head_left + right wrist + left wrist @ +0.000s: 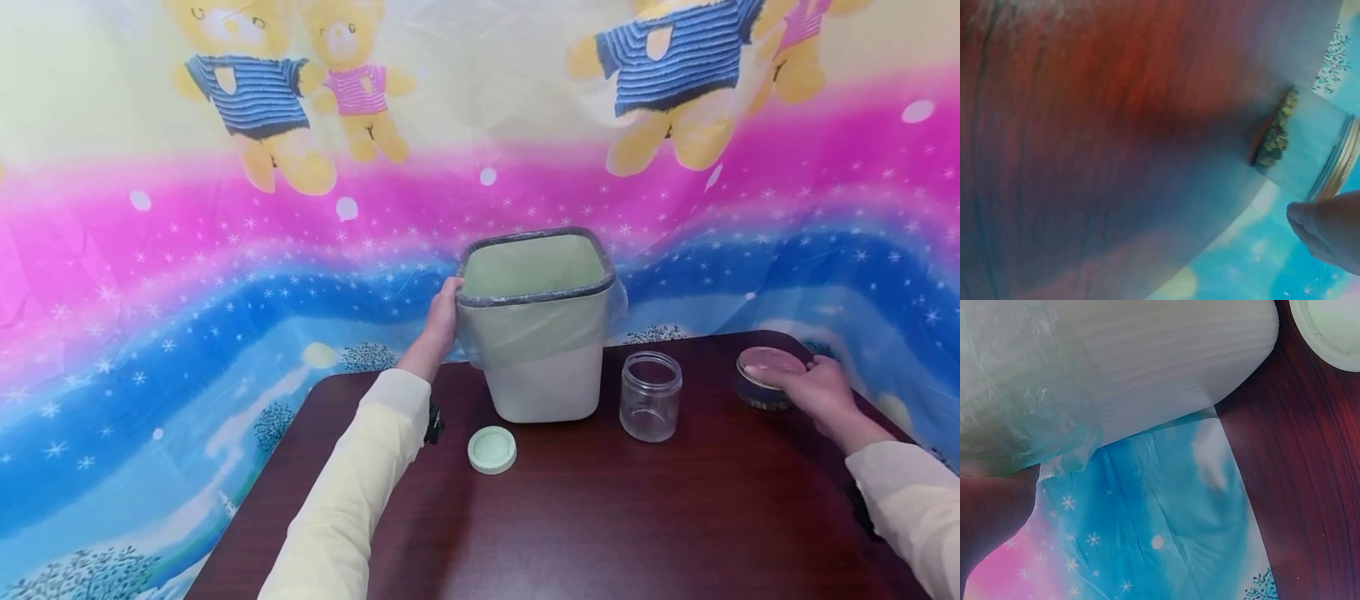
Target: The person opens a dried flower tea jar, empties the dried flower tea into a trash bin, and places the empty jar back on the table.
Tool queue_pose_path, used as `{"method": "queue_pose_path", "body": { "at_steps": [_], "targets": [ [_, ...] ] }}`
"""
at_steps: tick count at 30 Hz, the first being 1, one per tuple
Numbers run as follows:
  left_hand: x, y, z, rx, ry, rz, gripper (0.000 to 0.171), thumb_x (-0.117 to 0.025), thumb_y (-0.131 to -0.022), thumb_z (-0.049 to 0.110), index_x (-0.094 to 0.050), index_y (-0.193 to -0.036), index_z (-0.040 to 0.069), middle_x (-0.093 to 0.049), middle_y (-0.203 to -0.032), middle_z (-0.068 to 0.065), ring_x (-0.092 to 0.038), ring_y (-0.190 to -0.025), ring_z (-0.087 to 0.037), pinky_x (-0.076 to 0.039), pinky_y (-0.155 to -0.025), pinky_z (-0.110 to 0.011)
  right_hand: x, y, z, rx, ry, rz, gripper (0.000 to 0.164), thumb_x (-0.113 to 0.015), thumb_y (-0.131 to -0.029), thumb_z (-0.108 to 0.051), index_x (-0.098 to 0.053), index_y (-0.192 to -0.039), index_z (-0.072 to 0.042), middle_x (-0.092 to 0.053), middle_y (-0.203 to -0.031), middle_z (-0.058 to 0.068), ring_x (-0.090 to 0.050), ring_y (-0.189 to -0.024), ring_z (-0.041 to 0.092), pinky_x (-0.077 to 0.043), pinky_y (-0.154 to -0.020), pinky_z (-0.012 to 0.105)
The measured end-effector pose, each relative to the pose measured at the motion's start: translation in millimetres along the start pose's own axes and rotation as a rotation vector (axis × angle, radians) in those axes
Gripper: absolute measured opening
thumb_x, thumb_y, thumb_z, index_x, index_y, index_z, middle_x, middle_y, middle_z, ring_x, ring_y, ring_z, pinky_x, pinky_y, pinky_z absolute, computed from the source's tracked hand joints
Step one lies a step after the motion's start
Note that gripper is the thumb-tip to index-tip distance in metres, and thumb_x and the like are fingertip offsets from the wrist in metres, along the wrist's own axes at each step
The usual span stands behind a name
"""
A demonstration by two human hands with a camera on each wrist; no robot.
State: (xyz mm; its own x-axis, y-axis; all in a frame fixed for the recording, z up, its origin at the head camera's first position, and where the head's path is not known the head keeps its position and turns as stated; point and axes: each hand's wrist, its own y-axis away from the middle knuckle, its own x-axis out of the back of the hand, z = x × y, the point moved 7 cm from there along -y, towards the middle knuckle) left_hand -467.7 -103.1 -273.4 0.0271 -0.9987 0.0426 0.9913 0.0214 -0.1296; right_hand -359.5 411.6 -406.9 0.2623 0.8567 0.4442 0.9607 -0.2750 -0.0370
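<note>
A pale waste bin (pixel 543 383) with a dark rim and a thin plastic liner (pixel 1022 394) folded over its top stands at the back of the table. My left hand (pixel 442 321) grips its upper left side just under the rim, against the liner. At the right, my right hand (pixel 821 392) holds a short glass jar (pixel 765 397) by its lid, with the thumb lying across the top. In the right wrist view the jar has a gold-coloured lid edge (pixel 1341 159) and a layer of dried greenish-brown bits (pixel 1277 131) at its bottom.
An uncovered clear glass jar (pixel 650 400) stands just right of the bin. A round pale green lid (pixel 492 450) lies in front of the bin on the dark wooden table (pixel 600 525). A printed bear curtain (pixel 420 200) hangs behind the table.
</note>
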Motion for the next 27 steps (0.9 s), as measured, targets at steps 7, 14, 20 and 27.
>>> {"method": "queue_pose_path", "body": {
  "at_steps": [7, 14, 20, 27],
  "targets": [
    [-0.3, 0.4, 0.4, 0.006, 0.002, 0.0, 0.048, -0.044, -0.093, 0.04, -0.056, -0.108, -0.005, -0.055, -0.098, -0.003, -0.049, -0.09, -0.017, -0.038, -0.087, -0.036, -3.9, -1.7, 12.1, -0.027, -0.015, -0.033, 0.111, -0.063, -0.092, -0.045, 0.015, -0.143, 0.015, 0.004, -0.148, 0.043, -0.011, -0.135, 0.056, -0.028, -0.098, 0.067],
    [0.5, -0.1, -0.7, 0.01, 0.01, 0.006, 0.049, -0.045, -0.093, 0.04, -0.057, -0.108, -0.005, -0.057, -0.096, -0.003, -0.05, -0.088, -0.016, -0.039, -0.085, -0.035, -5.5, -6.3, 22.9, -0.047, 0.078, 0.024, 0.11, -0.07, -0.085, -0.05, -0.009, -0.142, 0.023, -0.027, -0.137, 0.044, -0.039, -0.113, 0.048, -0.047, -0.077, 0.046],
    [1.2, 0.6, -1.2, 0.01, 0.007, 0.008, 0.047, -0.046, -0.091, 0.04, -0.058, -0.104, -0.003, -0.056, -0.096, -0.002, -0.05, -0.089, -0.016, -0.039, -0.086, -0.035, -9.3, -10.2, 28.4, -0.037, 0.076, 0.037, 0.106, -0.075, -0.081, -0.049, -0.021, -0.14, 0.021, -0.037, -0.133, 0.039, -0.047, -0.106, 0.043, -0.048, -0.059, 0.026],
    [0.8, 0.6, 0.2, 0.007, 0.012, 0.004, 0.041, -0.046, -0.092, 0.04, -0.057, -0.097, 0.002, -0.057, -0.092, -0.002, -0.051, -0.086, -0.016, -0.04, -0.085, -0.035, -12.3, -13.0, 31.9, -0.049, 0.07, 0.041, 0.108, -0.076, -0.08, -0.049, -0.021, -0.142, 0.02, -0.035, -0.137, 0.04, -0.045, -0.11, 0.046, -0.047, -0.057, 0.023]
  ]
}}
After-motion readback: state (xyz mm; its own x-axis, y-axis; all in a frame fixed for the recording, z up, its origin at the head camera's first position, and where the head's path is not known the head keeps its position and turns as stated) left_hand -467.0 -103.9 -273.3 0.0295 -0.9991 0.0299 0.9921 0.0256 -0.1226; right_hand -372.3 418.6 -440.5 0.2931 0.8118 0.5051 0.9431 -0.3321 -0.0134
